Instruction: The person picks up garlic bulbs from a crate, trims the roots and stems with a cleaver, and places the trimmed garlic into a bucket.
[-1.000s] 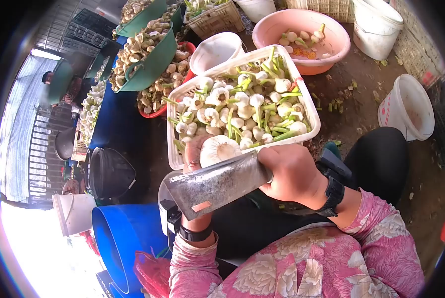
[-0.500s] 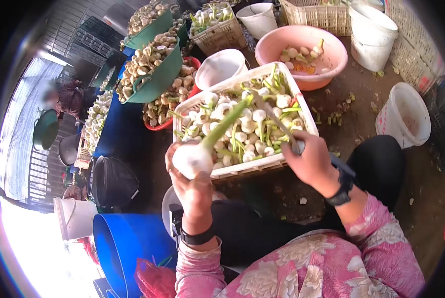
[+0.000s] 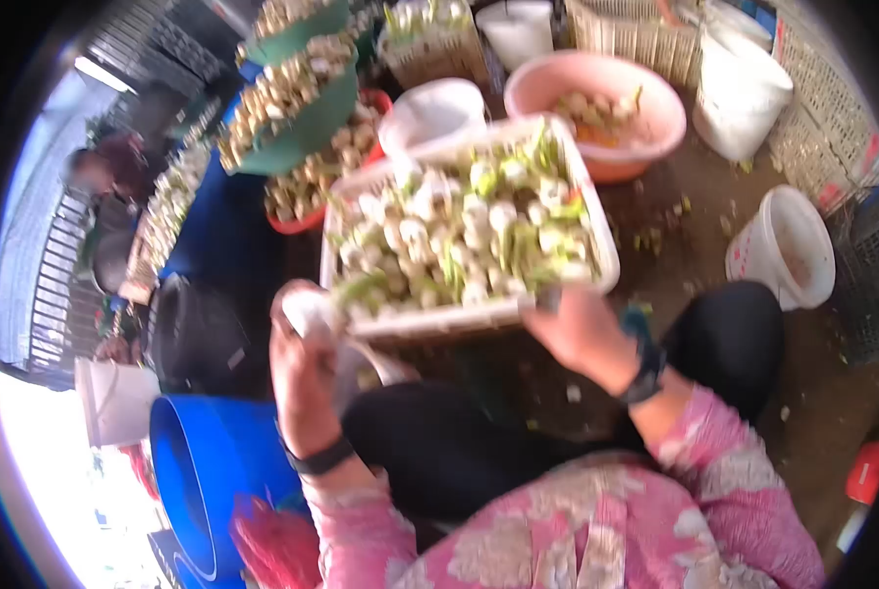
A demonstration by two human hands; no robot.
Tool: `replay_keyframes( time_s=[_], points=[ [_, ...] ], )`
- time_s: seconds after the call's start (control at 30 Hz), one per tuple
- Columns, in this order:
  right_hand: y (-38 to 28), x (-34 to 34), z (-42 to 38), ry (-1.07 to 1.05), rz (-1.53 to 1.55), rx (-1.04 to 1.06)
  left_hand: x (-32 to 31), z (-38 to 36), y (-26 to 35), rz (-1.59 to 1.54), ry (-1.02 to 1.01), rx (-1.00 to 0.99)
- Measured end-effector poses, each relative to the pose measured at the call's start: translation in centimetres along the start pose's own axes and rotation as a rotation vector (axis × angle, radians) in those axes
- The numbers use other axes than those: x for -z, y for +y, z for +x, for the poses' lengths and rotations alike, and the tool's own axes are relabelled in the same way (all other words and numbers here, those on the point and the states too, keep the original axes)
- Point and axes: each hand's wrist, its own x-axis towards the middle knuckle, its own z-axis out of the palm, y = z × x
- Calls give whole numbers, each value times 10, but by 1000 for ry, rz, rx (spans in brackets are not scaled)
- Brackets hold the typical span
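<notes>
My left hand (image 3: 302,368), left of the crate's near corner, is closed around a white garlic bulb (image 3: 308,312). A green stem lies by the bulb, but blur hides whether it is attached. My right hand (image 3: 582,334) is closed on a knife (image 3: 548,298) at the crate's near right edge; only its grey end shows and the blade cannot be made out. In front of both hands stands a white plastic crate (image 3: 449,322) full of garlic bulbs (image 3: 474,216) with green stems.
A pink basin (image 3: 660,98) with some bulbs stands behind the crate. White buckets (image 3: 788,240) stand on the right. Green tubs (image 3: 307,123) heaped with bulbs are at the back left. A blue barrel (image 3: 233,456) stands near my left arm. Another person is at the far left.
My left hand has moved left and slightly down with the bulb, away from the knife. My right hand has drawn back slightly left and down. The whole view has shifted and blurred.
</notes>
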Motion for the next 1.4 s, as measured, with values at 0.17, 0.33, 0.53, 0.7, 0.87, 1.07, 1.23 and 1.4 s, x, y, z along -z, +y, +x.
replay_keyframes(
  time_s=[0.17,0.33,0.53,0.7,0.87,1.07,1.23,1.4],
  points=[
    [15,21,44,12,9,-74,105,-2,-47,912,369,596],
    [19,-31,72,-348,-318,-88,65,8,-22,938,352,-16],
    [39,-96,91,-864,-496,-84,-80,12,23,603,-213,56],
    [68,-124,90,-915,-453,-110,-80,21,-20,941,-360,124],
    [80,-111,87,-961,-86,147,-84,23,-30,1024,-479,33],
    [78,-97,101,-785,-513,-121,-72,31,-37,954,-385,62],
    [20,-39,104,-324,18,-220,-75,38,-50,942,-74,-68],
    [-49,-10,61,-171,251,-40,-94,35,-52,-175,-49,448]
  ],
)
